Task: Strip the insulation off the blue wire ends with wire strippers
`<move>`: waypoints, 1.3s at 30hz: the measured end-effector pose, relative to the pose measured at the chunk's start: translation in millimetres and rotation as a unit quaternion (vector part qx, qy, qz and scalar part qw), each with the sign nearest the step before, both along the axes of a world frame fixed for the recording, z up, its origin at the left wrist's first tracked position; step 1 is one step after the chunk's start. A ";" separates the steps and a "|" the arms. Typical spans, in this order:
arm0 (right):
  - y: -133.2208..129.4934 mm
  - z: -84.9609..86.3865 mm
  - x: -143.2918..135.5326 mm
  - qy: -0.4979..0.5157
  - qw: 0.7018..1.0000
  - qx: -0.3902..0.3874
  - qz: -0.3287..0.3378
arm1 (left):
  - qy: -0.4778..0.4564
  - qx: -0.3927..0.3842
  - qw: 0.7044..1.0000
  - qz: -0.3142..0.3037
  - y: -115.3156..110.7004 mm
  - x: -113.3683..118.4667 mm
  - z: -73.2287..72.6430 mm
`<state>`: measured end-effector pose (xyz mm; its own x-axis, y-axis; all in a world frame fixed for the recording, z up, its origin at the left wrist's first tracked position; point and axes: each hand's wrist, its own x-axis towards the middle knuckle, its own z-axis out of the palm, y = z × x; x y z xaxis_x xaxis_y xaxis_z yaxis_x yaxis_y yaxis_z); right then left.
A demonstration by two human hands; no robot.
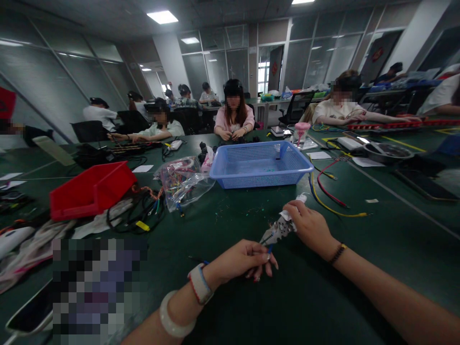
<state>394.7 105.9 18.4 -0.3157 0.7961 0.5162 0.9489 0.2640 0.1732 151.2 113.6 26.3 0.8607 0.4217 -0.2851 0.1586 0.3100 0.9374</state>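
My right hand point(305, 223) is wrapped round the pale-covered handles of a metal wire-stripping tool point(278, 231), whose jaws point down and left. My left hand point(251, 261) pinches a thin blue wire point(270, 249) between thumb and fingers, right beside the tip of the jaws. A dark end of wire point(197, 260) shows behind my left wrist. Tiny scraps point(244, 211) lie on the green table point(201, 230) beyond my hands.
A blue basket point(262, 179) stands ahead, with a clear bag of wires point(183, 184) to its left. Further left are a red bin point(91, 191) and black cables point(125, 215). Yellow and red cables point(334, 211) lie at right. People sit across the table.
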 end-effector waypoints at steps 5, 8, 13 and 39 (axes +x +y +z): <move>-1.2 1.1 -0.4 0.003 1.000 -0.004 0.002 | 0.000 -0.008 1.000 0.027 -1.6 1.7 0.8; -2.8 1.1 -4.0 0.012 1.000 -0.023 0.003 | -0.007 -0.017 0.999 0.048 -3.1 2.3 3.1; -4.7 0.3 -11.0 0.020 0.999 -0.032 -0.003 | -0.021 -0.030 0.995 0.090 -4.8 3.8 3.9; 0.1 8.9 -0.7 -0.027 0.998 -0.012 -0.062 | -0.010 0.005 0.996 0.091 -5.0 4.6 5.7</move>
